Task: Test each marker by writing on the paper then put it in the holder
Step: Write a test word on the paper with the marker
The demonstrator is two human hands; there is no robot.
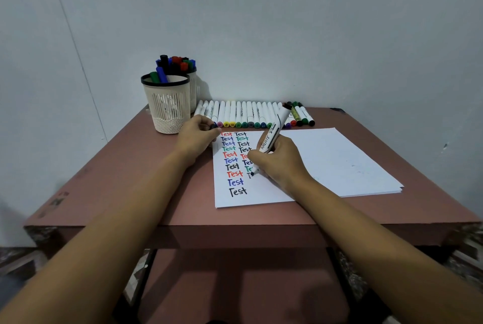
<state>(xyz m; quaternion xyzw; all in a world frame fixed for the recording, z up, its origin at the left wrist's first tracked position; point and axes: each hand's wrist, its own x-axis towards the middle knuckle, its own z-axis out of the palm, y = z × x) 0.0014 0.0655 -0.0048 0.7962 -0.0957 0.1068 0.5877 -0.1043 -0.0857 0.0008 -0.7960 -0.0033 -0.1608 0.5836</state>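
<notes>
Paper (326, 161), flat, white and stacked, lies under both hands on the matte reddish bench (156, 193). The right hand (279, 161) grips a smooth white marker (271, 135), its black tip touching the sheet beside rows of "Test". The left hand (196, 138), apart from it, pinches a small dark cap (213, 127). Just beyond that hand stands a slotted cream holder (170, 107). A row of markers (243, 114) lies beyond both hands.

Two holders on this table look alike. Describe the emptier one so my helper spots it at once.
Start at the pinkish table and go to its far left corner, where two cream mesh cups stand one behind the other. The front holder is the nearer one; just a green marker and a blue marker poke from it, while the rear holder is crammed with caps.
</notes>
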